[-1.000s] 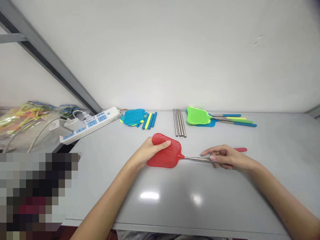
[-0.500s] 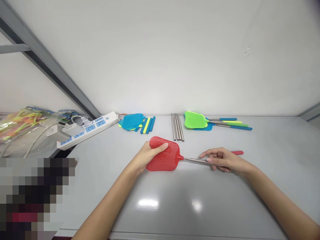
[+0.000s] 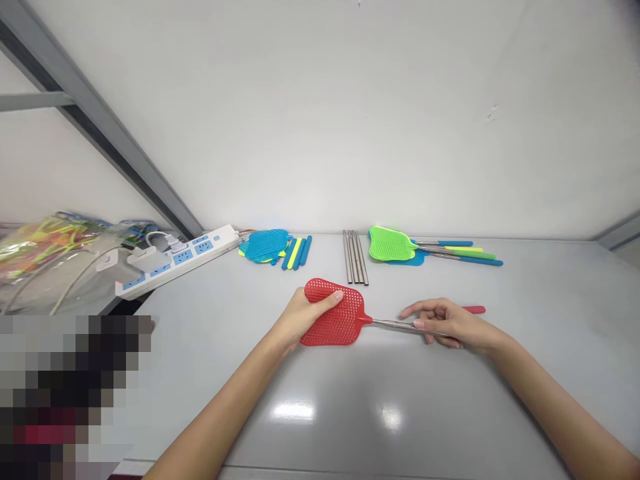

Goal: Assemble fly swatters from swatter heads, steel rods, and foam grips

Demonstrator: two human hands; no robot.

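A red fly swatter (image 3: 345,320) lies across both hands above the grey table, its perforated head to the left. My left hand (image 3: 303,320) grips that head, with the thumb on top and the other fingers hidden beneath. Around the metal shaft, my right hand (image 3: 445,323) is closed, thumb on the rod and index finger stretched out. The red handle end (image 3: 474,309) shows beyond the right hand. Behind lie several bare metal rods (image 3: 356,259), and to their right a pile of fly swatters (image 3: 393,245) with green, yellow and blue parts.
Blue and yellow swatter heads (image 3: 267,245) are stacked at the back left, beside several loose handle grips (image 3: 297,253). A white power strip (image 3: 200,253) with plugged-in adapters runs along the left side. Past it is a clear plastic bag (image 3: 50,247) of colourful items. A wall rises behind the table (image 3: 540,287).
My left hand and the swatter head have shifted slightly to the right, toward my right hand. Both hands keep their hold. The camera view has moved a little.
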